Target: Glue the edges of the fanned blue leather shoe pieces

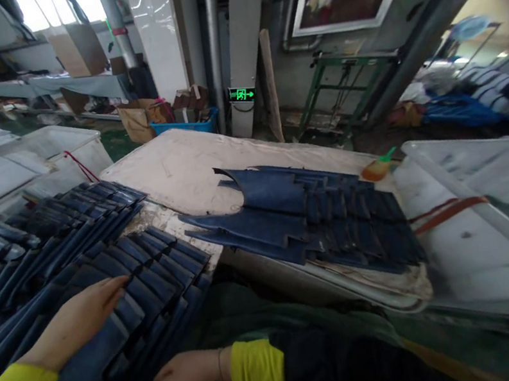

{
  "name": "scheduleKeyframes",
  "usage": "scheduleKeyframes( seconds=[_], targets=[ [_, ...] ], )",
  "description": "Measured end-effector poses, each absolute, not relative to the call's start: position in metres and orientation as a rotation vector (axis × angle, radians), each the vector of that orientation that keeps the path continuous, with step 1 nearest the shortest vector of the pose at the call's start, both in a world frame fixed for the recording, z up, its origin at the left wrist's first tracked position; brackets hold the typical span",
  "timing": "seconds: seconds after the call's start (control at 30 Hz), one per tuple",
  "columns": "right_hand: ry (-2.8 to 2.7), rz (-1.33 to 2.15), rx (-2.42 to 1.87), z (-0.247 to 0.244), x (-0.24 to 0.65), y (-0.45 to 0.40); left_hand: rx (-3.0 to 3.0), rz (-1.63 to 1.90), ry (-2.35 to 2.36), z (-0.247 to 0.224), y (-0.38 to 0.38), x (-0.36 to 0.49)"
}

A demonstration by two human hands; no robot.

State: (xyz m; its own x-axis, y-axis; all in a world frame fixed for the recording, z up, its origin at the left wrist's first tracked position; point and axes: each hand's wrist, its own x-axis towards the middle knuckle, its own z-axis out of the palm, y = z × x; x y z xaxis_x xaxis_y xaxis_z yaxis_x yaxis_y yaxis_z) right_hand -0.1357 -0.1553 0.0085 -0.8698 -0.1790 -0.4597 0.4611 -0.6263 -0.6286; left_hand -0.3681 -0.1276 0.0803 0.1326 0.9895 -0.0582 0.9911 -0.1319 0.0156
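My left hand [80,317] lies on top of a stack of dark blue, leather-like cut sheets [153,259], fingers stretched out and together. The sheets overlap in stepped rows at the near left. My right hand [188,378] is lower, beside the near edge of this stack, its thumb apart from its fingers. Those fingers are partly lost in dark shadow, and nothing shows between them and the thumb. Across a gap, a second layered pile of dark blue sheets [278,212] with curved and notched edges rests on a cloth-covered surface [171,159].
More dark blue pieces [3,239] lie at the far left. White tubs stand at the left [61,145] and right [499,227]; a reddish-brown strap [453,212] crosses the right one's rim. An orange bottle with a green tip [377,168] sits behind the second pile.
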Motion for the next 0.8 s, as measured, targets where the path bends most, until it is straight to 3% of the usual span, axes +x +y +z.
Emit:
scheduleKeyframes(
  seconds=[0.07,0.17,0.3,0.57,0.8],
  targets=[
    [1.636,-2.363,0.669,0.019,-0.108,-0.140,2.410,-0.015,1.826,0.085,-0.087,-0.313],
    [2.548,-1.783,0.772,0.041,-0.052,-0.110,2.563,0.091,1.520,0.081,-0.033,-0.216],
    [2.982,-1.331,1.186,0.066,0.029,-0.070,2.653,0.135,1.285,0.053,0.015,-0.116],
    [2.932,-0.629,1.786,0.046,0.116,-0.023,2.441,0.199,1.484,0.015,0.060,-0.072],
    [2.797,-0.570,1.760,0.033,0.132,-0.006,2.241,0.322,1.730,0.048,0.050,-0.071]
  ],
)
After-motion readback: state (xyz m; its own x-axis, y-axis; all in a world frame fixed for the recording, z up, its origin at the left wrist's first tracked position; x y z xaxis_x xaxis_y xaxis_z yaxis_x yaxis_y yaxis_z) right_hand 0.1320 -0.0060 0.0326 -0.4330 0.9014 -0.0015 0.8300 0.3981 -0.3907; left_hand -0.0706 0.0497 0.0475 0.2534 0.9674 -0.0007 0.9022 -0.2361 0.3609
